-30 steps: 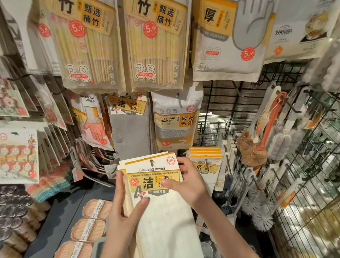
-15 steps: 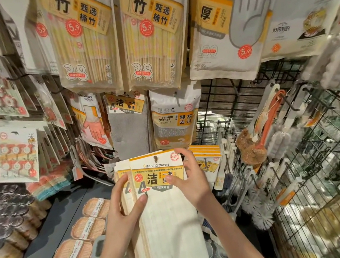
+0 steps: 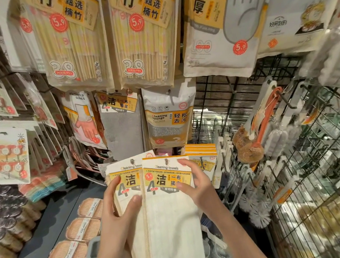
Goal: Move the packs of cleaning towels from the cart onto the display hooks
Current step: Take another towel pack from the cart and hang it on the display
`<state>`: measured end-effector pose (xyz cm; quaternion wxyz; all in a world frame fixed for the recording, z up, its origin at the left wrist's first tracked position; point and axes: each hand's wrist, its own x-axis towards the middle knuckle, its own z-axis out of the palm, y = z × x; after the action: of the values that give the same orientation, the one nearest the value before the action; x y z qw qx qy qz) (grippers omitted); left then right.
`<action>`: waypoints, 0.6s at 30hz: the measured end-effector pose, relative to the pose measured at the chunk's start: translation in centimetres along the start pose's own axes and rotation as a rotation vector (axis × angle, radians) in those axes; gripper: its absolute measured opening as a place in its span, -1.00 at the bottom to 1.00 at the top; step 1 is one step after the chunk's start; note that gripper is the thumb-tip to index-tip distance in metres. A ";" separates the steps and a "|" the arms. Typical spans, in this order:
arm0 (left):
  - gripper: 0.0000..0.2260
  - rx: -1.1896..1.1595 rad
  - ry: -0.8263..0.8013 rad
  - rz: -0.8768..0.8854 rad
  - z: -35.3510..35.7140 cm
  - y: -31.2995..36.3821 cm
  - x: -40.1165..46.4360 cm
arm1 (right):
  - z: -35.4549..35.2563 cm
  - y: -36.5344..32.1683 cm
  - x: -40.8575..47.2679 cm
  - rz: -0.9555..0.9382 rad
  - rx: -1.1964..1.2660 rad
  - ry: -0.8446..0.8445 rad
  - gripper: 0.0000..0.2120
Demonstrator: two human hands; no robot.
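Left hand (image 3: pixel 113 213) grips rear towel pack (image 3: pixel 124 182); right hand (image 3: pixel 197 184) pinches front towel pack (image 3: pixel 170 215), below hanging sponge pack (image 3: pixel 170 117).

Both hands raised, forearms angled inward; left hand (image 3: pixel 115 209) and right hand (image 3: pixel 196 183) pinching, thumbs forward.

towel pack (image 3: pixel 168 174): "Cleaning towels", "5.9" | glove bag (image 3: pixel 215 30): "DISPOSABLE GLOVES"

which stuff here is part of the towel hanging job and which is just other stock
Job: front towel pack pinched by right hand; back towel packs held by left hand; grey towel pack already hanging.

Other stock: chopsticks, disposable gloves, sponge pack, brushes, soap dishes.
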<state>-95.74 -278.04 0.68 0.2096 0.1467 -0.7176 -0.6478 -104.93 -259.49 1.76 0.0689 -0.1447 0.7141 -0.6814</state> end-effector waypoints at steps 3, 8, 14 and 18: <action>-0.48 0.020 0.015 0.014 -0.3 -0.6 0.5 | -1.6 1.2 0.4 0.089 0.044 0.076 -0.52; -0.45 0.045 0.007 0.012 -0.5 -1.3 1.0 | -4.2 3.7 0.6 0.142 0.003 0.167 -0.53; -0.44 0.067 0.025 -0.013 -0.6 -1.4 1.4 | -5.9 5.9 1.5 0.172 -0.043 0.264 -0.54; -0.44 0.070 0.028 -0.015 -0.7 -1.0 1.6 | -6.9 6.9 2.4 0.201 -0.046 0.300 -0.55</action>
<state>-96.82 -279.53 -0.10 0.2095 0.1680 -0.7356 -0.6219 -109.97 -253.44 -4.43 0.0262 0.0291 0.7427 -0.6685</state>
